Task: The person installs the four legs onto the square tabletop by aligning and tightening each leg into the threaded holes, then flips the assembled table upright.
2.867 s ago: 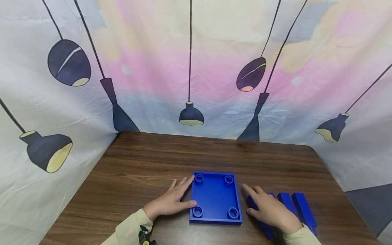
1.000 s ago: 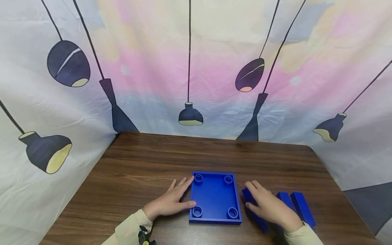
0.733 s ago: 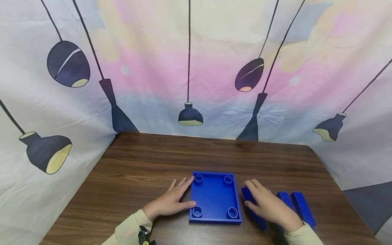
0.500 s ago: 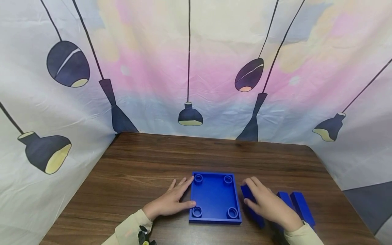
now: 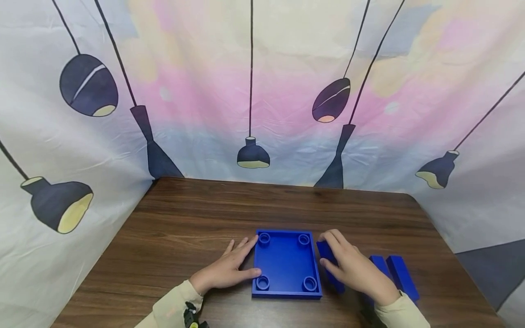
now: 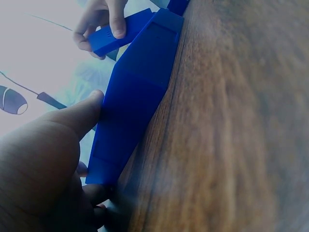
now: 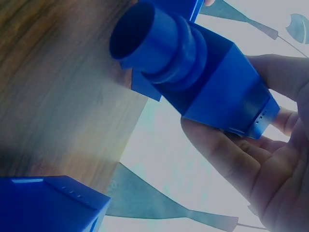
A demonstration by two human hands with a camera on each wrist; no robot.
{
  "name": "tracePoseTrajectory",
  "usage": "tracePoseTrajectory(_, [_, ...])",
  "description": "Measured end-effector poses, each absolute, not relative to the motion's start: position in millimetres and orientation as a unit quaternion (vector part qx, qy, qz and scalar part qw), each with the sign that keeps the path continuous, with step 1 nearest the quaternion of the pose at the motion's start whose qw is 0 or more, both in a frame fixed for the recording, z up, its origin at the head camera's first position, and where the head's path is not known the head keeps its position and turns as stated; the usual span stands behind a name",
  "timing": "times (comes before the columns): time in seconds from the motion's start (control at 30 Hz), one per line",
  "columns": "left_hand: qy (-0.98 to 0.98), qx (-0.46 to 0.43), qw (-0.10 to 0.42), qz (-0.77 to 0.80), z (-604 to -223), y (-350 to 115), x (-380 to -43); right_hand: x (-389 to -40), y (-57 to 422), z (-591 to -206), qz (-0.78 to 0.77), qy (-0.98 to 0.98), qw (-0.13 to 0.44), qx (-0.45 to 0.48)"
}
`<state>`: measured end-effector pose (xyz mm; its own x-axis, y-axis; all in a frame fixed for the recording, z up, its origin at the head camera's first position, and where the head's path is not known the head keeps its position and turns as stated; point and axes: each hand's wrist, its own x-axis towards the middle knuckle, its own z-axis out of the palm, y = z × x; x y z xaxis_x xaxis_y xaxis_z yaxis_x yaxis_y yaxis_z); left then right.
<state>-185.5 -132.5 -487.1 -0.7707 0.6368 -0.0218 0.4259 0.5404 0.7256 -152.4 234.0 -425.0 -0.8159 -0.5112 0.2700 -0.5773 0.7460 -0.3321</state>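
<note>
A square blue panel (image 5: 287, 264) lies on the table, its raised rim facing up and a round socket in each corner. Along its left edge my left hand (image 5: 225, 271) rests with spread, fairly straight fingers, thumb and index finger touching the rim. To the panel's right, my right hand (image 5: 352, 269) pinches a blue leg-like block (image 5: 333, 279) between thumb and fingers. The right wrist view shows that this block (image 7: 222, 82) has tapered sides and a hollow round peg at one end. It is tilted and apart from the panel in the left wrist view.
Two more blue blocks (image 5: 379, 264) (image 5: 402, 278) lie side by side right of my right hand; a further blue bit shows beside that wrist. Brown wood-grain table (image 5: 197, 214) ends at a cloth backdrop (image 5: 205, 91) printed with lamps.
My right hand first closed its fingers on the leg-like block, then moved it up and left toward the panel. The left hand and panel have stayed in place.
</note>
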Motion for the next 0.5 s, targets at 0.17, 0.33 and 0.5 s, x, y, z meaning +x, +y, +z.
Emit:
tracePoseTrajectory(0.17, [0.865, 0.307, 0.145, 0.369, -487.5, -133.1, -184.8, -153.3, 231.4, -424.1, 0.213, -0.925, 0.1, 0.299])
tracePoseTrajectory(0.33, [0.866, 0.306, 0.143, 0.369, -487.0, -133.5, -184.7, -156.7, 227.9, -421.9, 0.22, -0.914, 0.126, 0.316])
tracePoseTrajectory(0.5, [0.866, 0.308, 0.142, 0.367, -486.9, -133.1, -185.4, -158.3, 224.0, -417.0, 0.225, -0.911, 0.133, 0.318])
